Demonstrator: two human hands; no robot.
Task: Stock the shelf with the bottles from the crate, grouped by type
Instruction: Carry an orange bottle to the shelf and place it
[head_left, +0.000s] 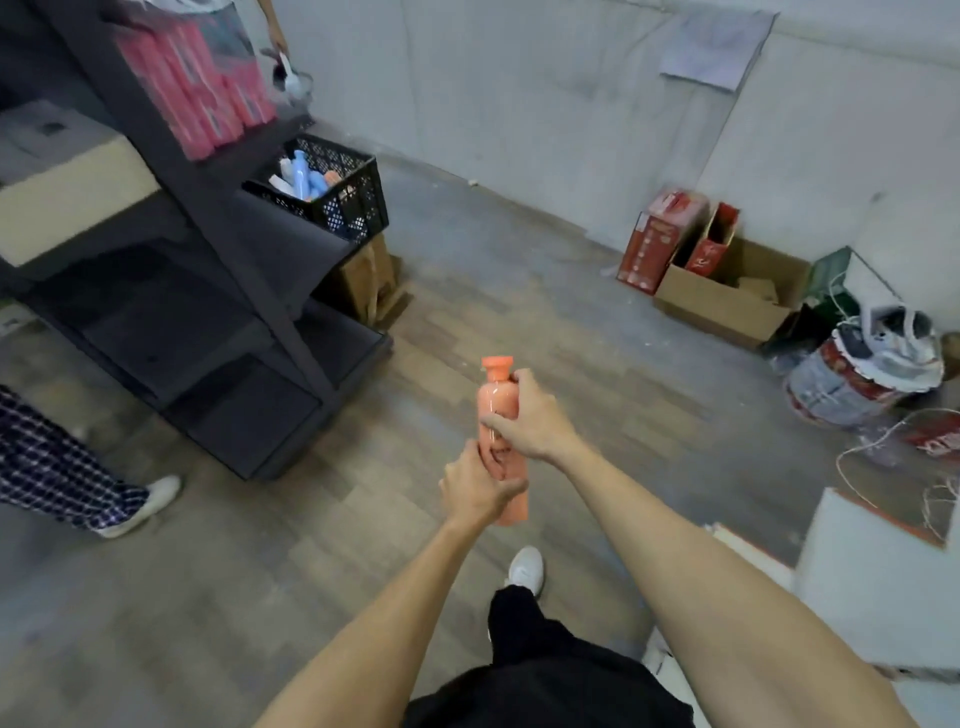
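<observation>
Sweeping from my nine o'clock: a bystander's checked trouser leg (49, 462) and white shoe (156, 499) stand on the wood-look floor (260, 571) beside the dark shelf unit (208, 291). Up at eleven o'clock, the upper shelf carries a row of pink packs (202, 88), blurred, so I cannot read them. Just right of those, the black perforated crate (348, 202) sits at the shelf's end on a brown carton (363, 280), with light blue bottles (301, 174), a white one and an orange one lying inside.

Dead centre now, twelve o'clock, and here's the action: I've got the orange bottle (501, 441) upright in front of me, well apart from the shelf, cap on top. My left hand (478, 486) is wrapped tight round its lower half, fingers curled closed on it. My right hand (524, 415) clamps the upper body just under the neck, thumb across the front. Both grips firm on the same bottle.

Below it, my white shoe (525, 569) and black trousers (545, 665) show.

On to two o'clock: red boxes (660, 239) lean against the wall beside an open cardboard box (722, 306). At three o'clock, a bucket (852, 384) with a bag in it, and loose white cord (883, 441) on the floor.
</observation>
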